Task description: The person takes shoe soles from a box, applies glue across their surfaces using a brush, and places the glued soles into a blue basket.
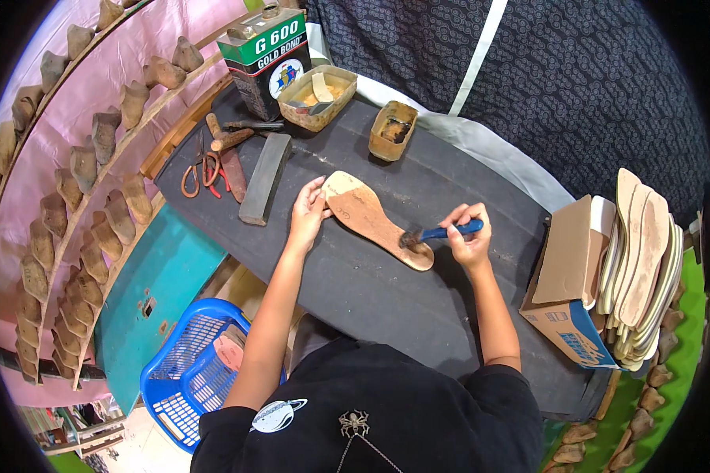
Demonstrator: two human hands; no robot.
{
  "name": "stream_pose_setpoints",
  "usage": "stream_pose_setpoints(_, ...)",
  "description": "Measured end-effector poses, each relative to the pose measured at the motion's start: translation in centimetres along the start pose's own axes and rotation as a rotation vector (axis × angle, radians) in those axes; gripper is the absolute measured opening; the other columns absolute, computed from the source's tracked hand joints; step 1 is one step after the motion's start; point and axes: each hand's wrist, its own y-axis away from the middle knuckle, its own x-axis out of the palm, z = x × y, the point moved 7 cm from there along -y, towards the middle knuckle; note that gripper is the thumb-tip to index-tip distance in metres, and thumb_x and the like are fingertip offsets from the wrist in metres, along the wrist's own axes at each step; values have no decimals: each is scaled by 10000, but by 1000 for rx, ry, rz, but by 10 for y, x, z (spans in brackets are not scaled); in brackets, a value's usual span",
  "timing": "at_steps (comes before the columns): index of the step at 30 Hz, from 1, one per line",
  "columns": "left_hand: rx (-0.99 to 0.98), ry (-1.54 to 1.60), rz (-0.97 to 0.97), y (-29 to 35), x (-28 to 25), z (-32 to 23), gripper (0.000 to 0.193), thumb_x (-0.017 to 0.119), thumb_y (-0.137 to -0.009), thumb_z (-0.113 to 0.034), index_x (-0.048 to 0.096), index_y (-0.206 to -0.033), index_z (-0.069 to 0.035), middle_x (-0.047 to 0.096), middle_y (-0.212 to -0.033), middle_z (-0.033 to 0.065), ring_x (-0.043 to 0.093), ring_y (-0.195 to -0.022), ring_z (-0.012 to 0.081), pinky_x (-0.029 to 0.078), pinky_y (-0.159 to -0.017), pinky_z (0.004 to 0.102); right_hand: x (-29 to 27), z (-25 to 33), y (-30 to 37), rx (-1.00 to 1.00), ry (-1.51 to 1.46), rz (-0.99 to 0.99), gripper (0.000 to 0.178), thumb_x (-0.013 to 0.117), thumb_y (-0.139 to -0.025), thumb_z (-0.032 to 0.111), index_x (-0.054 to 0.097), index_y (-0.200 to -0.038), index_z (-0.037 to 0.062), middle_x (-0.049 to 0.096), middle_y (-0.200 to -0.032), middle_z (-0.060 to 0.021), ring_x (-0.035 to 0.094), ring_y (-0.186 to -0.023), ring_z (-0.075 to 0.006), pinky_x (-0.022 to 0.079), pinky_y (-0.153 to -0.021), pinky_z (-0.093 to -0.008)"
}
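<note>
A tan shoe insole [368, 213] lies slantwise on the dark work table, its wide end at the upper left and its heel at the lower right. My left hand [309, 209] grips the left edge of the wide end, thumb on top. In my right hand [469, 235] is a brush [450, 230] with a blue handle, its dark bristles touching the insole near the heel. Most of the surface looks darker and damp, while a paler patch shows at the wide end. Just beyond stands a small tan tub [393, 131] with dark residue inside.
At the back left are a metal can [265, 67], a tub of yellowish paste [317, 94], scissors [201, 169], a hammer [227, 135] and a grey block [266, 179]. A cardboard box [568, 272] of stacked insoles [643, 252] stands right. A blue basket [193, 370] sits lower left, near racks of shoe lasts [83, 165].
</note>
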Motion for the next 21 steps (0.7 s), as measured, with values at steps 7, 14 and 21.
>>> stream_pose_setpoints(7,4,9,12,1,0,0,350,404,-879,-138,323,-1205,-44,510,-1041,73,526,-881,115,443,-712,234,-22,5,1,27,60,9,188,505,-680,47,325,-736,56,484,-626,-88,477,-570,-111,399,-531,-214)
stream_pose_setpoints(14,24,13,17,-3,-1,3,356,409,-879,-147,316,-1208,-47,513,-1036,77,529,-874,118,444,-698,232,-11,-8,0,103,-8,-92,198,518,-742,24,326,-780,57,499,-676,-90,504,-606,-131,419,-580,-245)
stream_pose_setpoints(21,44,-4,7,0,-2,0,397,425,-871,-146,272,-1230,-72,512,-1028,85,533,-870,124,451,-696,241,-30,-1,20,65,2,-130,204,525,-742,28,326,-774,60,472,-692,-83,498,-633,-132,424,-603,-247)
